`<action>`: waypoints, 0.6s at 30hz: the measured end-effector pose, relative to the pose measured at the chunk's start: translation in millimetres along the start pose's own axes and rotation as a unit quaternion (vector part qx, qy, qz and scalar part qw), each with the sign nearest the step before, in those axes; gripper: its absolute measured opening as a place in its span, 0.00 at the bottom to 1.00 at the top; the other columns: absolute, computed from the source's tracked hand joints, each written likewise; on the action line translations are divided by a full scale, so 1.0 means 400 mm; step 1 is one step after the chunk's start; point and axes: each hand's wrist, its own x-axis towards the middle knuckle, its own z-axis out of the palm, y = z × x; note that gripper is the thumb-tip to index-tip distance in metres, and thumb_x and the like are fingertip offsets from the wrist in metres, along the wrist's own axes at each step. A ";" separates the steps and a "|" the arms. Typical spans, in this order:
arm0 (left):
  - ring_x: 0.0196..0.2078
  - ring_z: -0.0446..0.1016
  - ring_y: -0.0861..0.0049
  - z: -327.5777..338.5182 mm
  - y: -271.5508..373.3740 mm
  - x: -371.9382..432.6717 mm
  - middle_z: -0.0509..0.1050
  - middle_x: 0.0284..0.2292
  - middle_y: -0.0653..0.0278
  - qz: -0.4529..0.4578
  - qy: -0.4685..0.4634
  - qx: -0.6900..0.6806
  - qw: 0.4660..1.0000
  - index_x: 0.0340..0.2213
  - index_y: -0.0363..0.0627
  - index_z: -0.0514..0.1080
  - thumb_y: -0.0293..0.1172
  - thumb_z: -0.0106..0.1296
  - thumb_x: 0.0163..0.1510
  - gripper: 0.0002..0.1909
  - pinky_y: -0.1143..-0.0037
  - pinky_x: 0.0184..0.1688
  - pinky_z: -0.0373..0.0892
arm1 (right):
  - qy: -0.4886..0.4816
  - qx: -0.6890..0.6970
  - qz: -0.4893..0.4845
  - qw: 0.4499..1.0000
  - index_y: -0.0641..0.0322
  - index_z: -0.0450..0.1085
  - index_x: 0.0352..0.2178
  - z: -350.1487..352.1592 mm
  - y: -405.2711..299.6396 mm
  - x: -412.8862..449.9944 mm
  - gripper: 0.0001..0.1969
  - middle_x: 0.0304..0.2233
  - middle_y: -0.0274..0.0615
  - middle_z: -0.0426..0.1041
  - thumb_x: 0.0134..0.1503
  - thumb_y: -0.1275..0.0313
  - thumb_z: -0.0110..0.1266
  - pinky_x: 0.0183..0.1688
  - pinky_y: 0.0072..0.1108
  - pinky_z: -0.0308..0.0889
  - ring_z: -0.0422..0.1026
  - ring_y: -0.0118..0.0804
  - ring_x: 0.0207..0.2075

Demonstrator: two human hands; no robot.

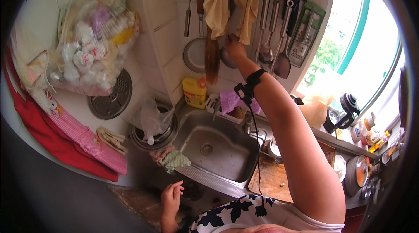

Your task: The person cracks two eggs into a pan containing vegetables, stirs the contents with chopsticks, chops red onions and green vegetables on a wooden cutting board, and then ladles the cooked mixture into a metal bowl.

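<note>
My right hand [235,49] is raised to a row of hanging utensils on the tiled wall. Its fingers are bent beside the lower end of a pale yellow cloth [247,13] and in front of a metal ladle [226,56]. What the fingertips grip is hidden. Another pale yellow cloth [217,12] hangs to the left, above a long brown strip [212,59]. Low in front of my body, my left hand [172,197] holds nothing, its fingers loosely bent and slightly apart. Beyond it lies a stainless steel sink [226,154] with a drain.
A strainer [195,55], spatula [282,64] and grater [304,41] hang nearby. Behind the sink stand a yellow bottle [194,92] and a white rack [234,119]. Stacked basins [136,138] flank it left; a wooden cutting board [271,180] lies right. A stuffed plastic bag [88,49] hangs left.
</note>
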 end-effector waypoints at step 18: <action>0.23 0.70 0.81 0.005 -0.007 0.007 0.72 0.25 0.61 0.002 -0.017 -0.005 1.000 0.37 0.35 0.71 0.32 0.41 0.59 0.14 0.81 0.28 0.67 | 0.041 0.042 -0.004 0.998 0.57 0.61 0.46 0.017 0.006 -0.008 0.16 0.40 0.58 0.68 0.58 0.64 0.38 0.41 0.41 0.63 0.68 0.60 0.40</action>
